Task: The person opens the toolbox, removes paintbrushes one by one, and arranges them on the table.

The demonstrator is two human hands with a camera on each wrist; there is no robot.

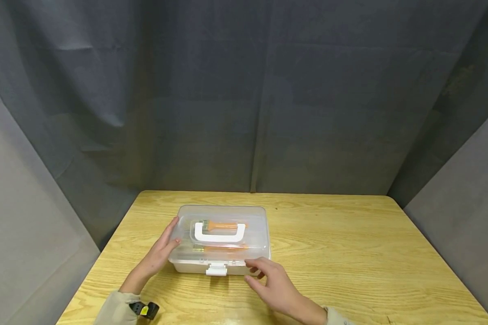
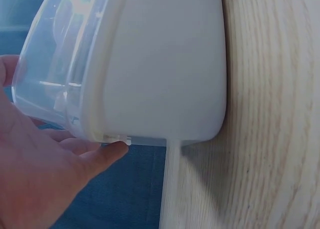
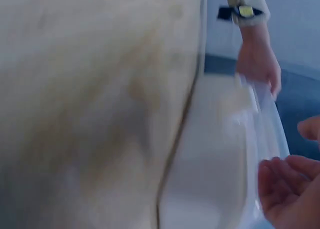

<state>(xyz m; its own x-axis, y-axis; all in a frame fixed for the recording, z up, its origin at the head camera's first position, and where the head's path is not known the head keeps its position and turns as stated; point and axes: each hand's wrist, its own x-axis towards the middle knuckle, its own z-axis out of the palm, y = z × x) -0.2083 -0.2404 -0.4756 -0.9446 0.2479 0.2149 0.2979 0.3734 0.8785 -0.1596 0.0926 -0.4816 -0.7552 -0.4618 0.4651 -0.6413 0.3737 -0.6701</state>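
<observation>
A box [image 1: 223, 268] with a clear lid [image 1: 256, 225], a white carry handle [image 1: 219, 237] and a white front latch [image 1: 216, 271] stands on the table. Through the lid show two orange-handled items [image 1: 223, 225], which look like paintbrushes. My left hand [image 1: 158, 255] touches the lid's left side with extended fingers and a spread thumb; in the left wrist view a fingertip [image 2: 117, 148] meets the rim. At the front right corner is my right hand [image 1: 276, 286], fingers loosely bent and thumb apart, with nothing held. The right wrist view is blurred.
The box rests on a light wood-grain table [image 1: 349, 253]. Dark grey curtain [image 1: 203, 113] hangs behind the table's far edge, and lighter panels [image 1: 20, 203] stand on both sides. A black strap with a yellow-marked device [image 1: 144, 310] is round the left sleeve.
</observation>
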